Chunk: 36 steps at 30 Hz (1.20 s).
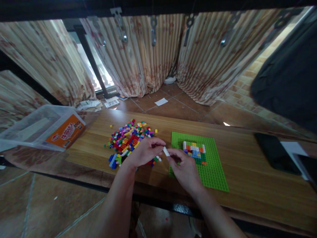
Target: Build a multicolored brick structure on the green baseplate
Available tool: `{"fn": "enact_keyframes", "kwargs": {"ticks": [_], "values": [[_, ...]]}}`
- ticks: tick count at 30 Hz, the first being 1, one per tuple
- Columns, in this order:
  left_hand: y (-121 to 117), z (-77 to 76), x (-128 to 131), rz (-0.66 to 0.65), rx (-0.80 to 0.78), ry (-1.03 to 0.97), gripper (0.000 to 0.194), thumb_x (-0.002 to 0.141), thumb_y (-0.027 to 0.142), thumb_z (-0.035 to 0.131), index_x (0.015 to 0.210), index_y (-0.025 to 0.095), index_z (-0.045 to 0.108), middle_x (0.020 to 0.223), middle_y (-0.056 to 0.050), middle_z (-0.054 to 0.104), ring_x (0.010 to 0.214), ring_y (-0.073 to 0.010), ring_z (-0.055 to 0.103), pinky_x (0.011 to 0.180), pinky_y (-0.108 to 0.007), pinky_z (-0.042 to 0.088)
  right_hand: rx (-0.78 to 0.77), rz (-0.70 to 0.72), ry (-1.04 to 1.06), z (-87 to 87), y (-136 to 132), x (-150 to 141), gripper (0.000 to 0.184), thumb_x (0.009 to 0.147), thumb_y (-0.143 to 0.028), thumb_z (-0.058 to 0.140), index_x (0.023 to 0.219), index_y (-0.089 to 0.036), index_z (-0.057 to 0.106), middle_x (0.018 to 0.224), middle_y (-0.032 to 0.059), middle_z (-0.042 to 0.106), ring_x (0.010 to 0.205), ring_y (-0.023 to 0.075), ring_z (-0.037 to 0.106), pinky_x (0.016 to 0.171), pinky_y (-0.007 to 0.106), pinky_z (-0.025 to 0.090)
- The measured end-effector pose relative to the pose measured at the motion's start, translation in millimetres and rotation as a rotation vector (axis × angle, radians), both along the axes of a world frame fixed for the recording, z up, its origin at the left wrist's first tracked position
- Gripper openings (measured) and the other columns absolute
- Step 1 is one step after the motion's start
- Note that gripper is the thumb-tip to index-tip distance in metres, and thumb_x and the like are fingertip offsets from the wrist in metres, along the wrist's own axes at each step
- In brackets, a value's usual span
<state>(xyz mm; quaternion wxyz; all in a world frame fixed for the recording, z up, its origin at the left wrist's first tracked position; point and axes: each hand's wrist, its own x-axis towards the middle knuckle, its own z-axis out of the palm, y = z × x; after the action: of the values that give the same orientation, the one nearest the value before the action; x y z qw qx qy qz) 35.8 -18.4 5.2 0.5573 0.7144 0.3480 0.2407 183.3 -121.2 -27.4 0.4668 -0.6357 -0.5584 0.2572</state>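
Pinching a white brick between two hands

The left hand (146,152) is closing its thumb and fingertips on the upper end of a white brick (166,151), while the right hand (184,167) is gripping the lower end, its fingers curling inward. Both are holding the brick above the desk (242,165), between the brick pile and the green baseplate.

The loose brick pile (128,138), in many colours, is spreading beyond and to the left of the left hand, which is hiding part of it. The green baseplate (215,165) is lying partly behind the right hand and reaching out to its right. On it, just beyond that hand, a patch of joined bricks (194,152) is showing white, orange, blue and green. Well to the left of the left hand, a clear plastic box (22,132) with an orange label (65,132) is standing; well to the right of the right hand, a dark flat device (276,153) is resting.
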Motion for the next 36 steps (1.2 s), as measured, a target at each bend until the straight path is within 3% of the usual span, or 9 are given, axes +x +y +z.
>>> {"fn": "enact_keyframes", "kwargs": {"ticks": [6,8,12,17,22,27,36], "values": [[25,2.6,-42,0.431,0.261,0.172,0.012,0.073,0.019,0.061,0.070,0.017,0.073,0.063,-0.001,0.067,0.058,-0.0143,0.058,0.053,-0.022,0.043,0.006,-0.093,-0.262,-10.9,-1,-2,0.024,0.087,-0.029,0.055,0.103,-0.021,0.071,0.088,0.0062,0.076,0.071,0.0195,0.070,0.067,0.032,0.054],[30,0.5,-56,0.503,0.306,0.253,0.012,0.070,0.017,0.061,0.067,0.018,0.072,0.056,0.000,0.063,0.055,-0.0147,0.057,0.051,-0.022,0.041,0.005,-0.121,-0.349,-14.0,-2,-4,0.025,0.087,-0.030,0.054,0.105,-0.021,0.070,0.085,0.0055,0.076,0.068,0.0195,0.070,0.065,0.032,0.053],[28,-5.4,-66,0.411,0.327,0.370,0.015,0.068,0.016,0.060,0.074,0.018,0.074,0.061,0.000,0.067,0.059,-0.0153,0.059,0.055,-0.023,0.043,-0.010,-0.119,-0.467,-15.6,-4,-7,0.024,0.088,-0.032,0.055,0.105,-0.023,0.070,0.084,0.0041,0.076,0.068,0.0198,0.070,0.061,0.030,0.050],[23,-10.5,-62,0.310,0.339,0.504,0.025,0.066,0.010,0.058,0.082,0.017,0.076,0.070,-0.002,0.070,0.065,-0.0156,0.062,0.060,-0.024,0.045,-0.023,0.035,-0.365,-13.9,-5,-11,0.020,0.091,-0.030,0.054,0.102,-0.023,0.070,0.087,0.0034,0.075,0.073,0.0186,0.070,0.066,0.030,0.051],[19,-2.9,-61,0.143,0.347,0.513,0.026,0.065,0.009,0.062,0.083,0.019,0.077,0.075,-0.002,0.071,0.069,-0.0169,0.064,0.063,-0.025,0.046,0.003,0.073,-0.338,-14.7,-4,-11,0.022,0.093,-0.026,0.051,0.104,-0.021,0.069,0.100,0.0066,0.075,0.086,0.0199,0.070,0.075,0.031,0.052],[13,5.1,-60,0.144,0.324,0.594,0.029,0.062,0.009,0.066,0.088,0.019,0.076,0.079,-0.002,0.070,0.073,-0.0178,0.063,0.064,-0.025,0.045,0.030,0.085,-0.359,-15.6,-4,-8,0.021,0.093,-0.024,0.050,0.102,-0.021,0.069,0.100,0.0067,0.075,0.086,0.0200,0.071,0.075,0.031,0.051],[13,-0.6,-62,0.116,0.305,0.603,0.035,0.063,0.006,0.064,0.094,0.020,0.073,0.081,0.000,0.069,0.073,-0.0158,0.062,0.063,-0.023,0.043,0.012,0.105,-0.376,-19.8,-3,-6,0.020,0.094,-0.024,0.049,0.098,-0.021,0.069,0.096,0.0058,0.074,0.084,0.0197,0.070,0.073,0.031,0.049]]}}
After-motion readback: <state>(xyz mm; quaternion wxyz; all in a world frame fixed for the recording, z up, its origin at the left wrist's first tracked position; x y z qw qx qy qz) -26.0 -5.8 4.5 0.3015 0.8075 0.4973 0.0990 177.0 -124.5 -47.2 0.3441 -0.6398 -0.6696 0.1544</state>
